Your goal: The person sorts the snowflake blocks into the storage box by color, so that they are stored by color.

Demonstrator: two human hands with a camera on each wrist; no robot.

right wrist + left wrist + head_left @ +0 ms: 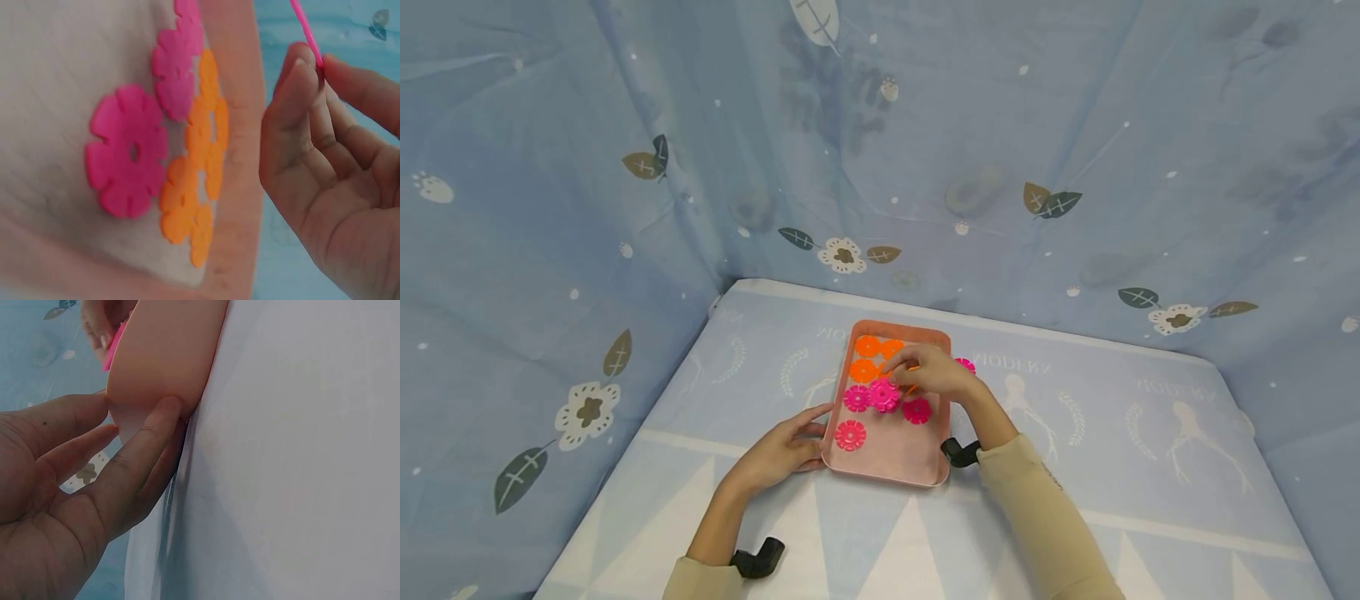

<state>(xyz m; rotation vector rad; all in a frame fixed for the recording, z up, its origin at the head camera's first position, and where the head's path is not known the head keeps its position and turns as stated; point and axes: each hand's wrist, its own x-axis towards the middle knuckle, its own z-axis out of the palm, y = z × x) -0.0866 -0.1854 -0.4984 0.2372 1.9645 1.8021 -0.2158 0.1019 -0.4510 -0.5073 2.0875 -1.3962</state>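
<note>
A pink tray point(887, 458) lies on the table, holding several flower-shaped plastic discs. Orange discs point(864, 371) are grouped at its far end, with magenta discs point(917, 410) across the middle and a coral-pink disc point(850, 435) nearer the front left. Over the tray, my right hand point(932, 372) pinches a bright pink disc point(307, 31) between thumb and fingertip, seen edge-on in the right wrist view. My left hand point(778, 452) touches the tray's left side, its fingers extended against the outer wall point(159, 359) in the left wrist view.
Another pink disc point(965, 365) shows outside the tray, beyond my right wrist and partly hidden. A patterned cloth point(1150, 433) covers the table. Blue printed curtains point(925, 150) hang behind and at both sides. Each wrist wears a black mount point(760, 558).
</note>
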